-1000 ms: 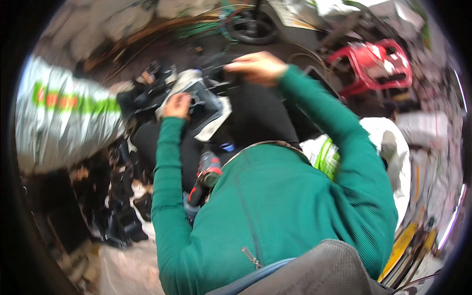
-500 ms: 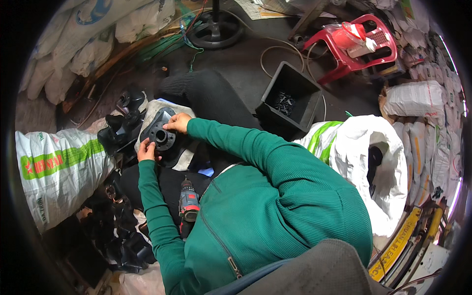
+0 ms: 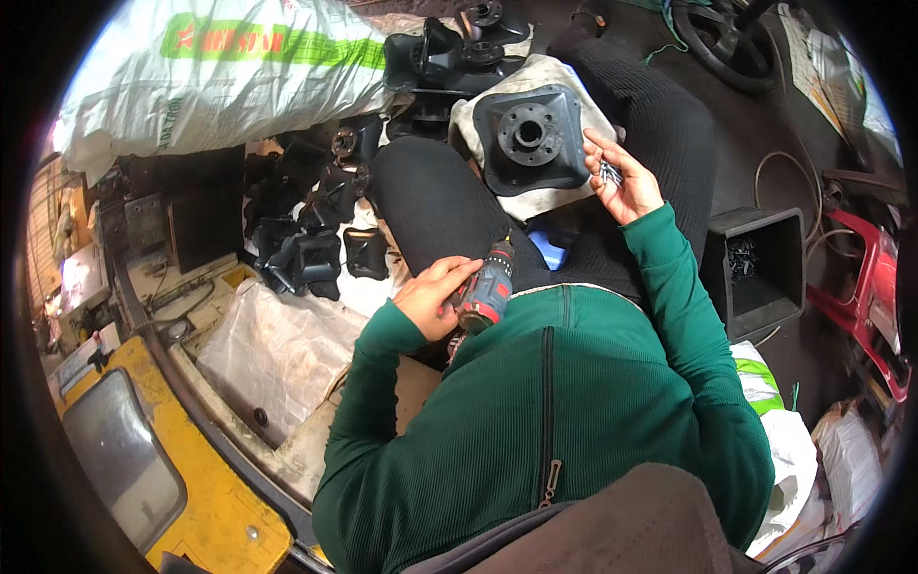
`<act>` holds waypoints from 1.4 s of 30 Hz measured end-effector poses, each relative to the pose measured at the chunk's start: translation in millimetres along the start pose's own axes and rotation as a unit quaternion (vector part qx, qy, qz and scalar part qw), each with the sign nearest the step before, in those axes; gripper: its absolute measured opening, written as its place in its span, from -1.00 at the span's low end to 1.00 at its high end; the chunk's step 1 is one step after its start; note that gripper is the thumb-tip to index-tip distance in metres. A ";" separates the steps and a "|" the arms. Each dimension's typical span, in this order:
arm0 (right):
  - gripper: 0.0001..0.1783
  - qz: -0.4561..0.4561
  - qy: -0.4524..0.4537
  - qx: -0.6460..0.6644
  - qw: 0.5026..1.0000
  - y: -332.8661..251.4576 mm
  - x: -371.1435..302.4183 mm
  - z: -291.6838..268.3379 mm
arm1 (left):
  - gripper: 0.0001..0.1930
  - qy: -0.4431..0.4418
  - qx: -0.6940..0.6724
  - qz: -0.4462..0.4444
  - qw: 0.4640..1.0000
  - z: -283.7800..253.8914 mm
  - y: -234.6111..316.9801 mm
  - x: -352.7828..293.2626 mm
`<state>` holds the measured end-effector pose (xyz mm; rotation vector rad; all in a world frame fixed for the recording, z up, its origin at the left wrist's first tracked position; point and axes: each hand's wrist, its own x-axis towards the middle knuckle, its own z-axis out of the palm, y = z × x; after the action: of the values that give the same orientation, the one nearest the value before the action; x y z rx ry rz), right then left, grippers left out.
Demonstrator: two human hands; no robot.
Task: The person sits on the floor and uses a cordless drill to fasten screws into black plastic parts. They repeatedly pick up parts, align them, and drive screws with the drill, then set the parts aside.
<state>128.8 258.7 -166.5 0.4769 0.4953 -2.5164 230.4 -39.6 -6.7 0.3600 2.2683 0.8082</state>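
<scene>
A black part with a squarish flared base and a round, holed flange (image 3: pixel 533 136) lies on a pale cloth (image 3: pixel 513 205) across my legs, its flange facing up. My left hand (image 3: pixel 433 298) is closed around a grey and red cordless drill (image 3: pixel 488 289), with the bit pointing away from me toward the black part. Much of the drill's handle is hidden by the hand and sleeve. Several small metal screws (image 3: pixel 609 173) lie in the curled fingers of my right hand (image 3: pixel 626 187), beside the right edge of the black part.
More black flared parts (image 3: pixel 304 256) are heaped to my left, and others (image 3: pixel 430 55) lie beyond my knee. A large white and green sack (image 3: pixel 229 91) lies at the far left. On the right, a black bin (image 3: pixel 755 277) with small dark pieces stands near a red chair (image 3: pixel 865 297).
Both hands have left the black part. My left hand has come back to the drill and taken hold of it; my right hand now holds screws. The view has turned leftward.
</scene>
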 end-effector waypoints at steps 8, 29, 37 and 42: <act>-0.48 0.065 -0.084 0.132 0.985 1.3 -0.3 18.4 | -0.23 0.167 0.116 -0.070 0.977 59.2 -16.3 -2.2; -0.42 0.150 -0.130 0.122 0.973 15.5 -10.5 46.7 | -0.41 0.250 0.068 0.087 0.962 -21.5 55.9 28.8; -0.49 0.148 -0.153 0.101 0.972 14.9 -9.6 40.1 | -0.53 0.251 -0.075 0.028 0.965 -25.0 53.7 13.0; -0.64 0.134 -0.084 -0.034 0.987 18.6 -13.5 39.8 | -0.60 0.234 -0.045 0.010 0.971 -31.2 58.0 6.4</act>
<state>140.7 232.4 -130.8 0.2818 0.4198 -2.2498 205.8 -6.2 44.8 0.1586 2.6497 1.0954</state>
